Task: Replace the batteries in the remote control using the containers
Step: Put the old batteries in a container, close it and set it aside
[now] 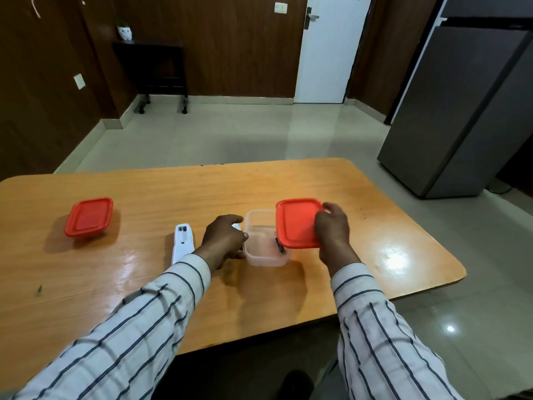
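A wooden desk (375, 226) carries everything. Far left stands a closed container (88, 217) with its red lid on. Centre-right, an open clear container (264, 249) holds a dark battery (279, 245) at its right wall. The right hand (331, 226) grasps a red lid (297, 223) above it; the left hand (223, 238), fingers curled, touches its left wall. Left of that hand lies the white remote (182, 242), back open.

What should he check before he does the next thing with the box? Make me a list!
1. Lid off the box: ok, right hand holds it over the box's right side.
2. Box steadied: ok, left hand is at its left wall.
3. Battery inside box: cannot tell, only a dark thing under the lid edge.
4. Remote back open: ok, cover off.
5. Second box shut: ok.
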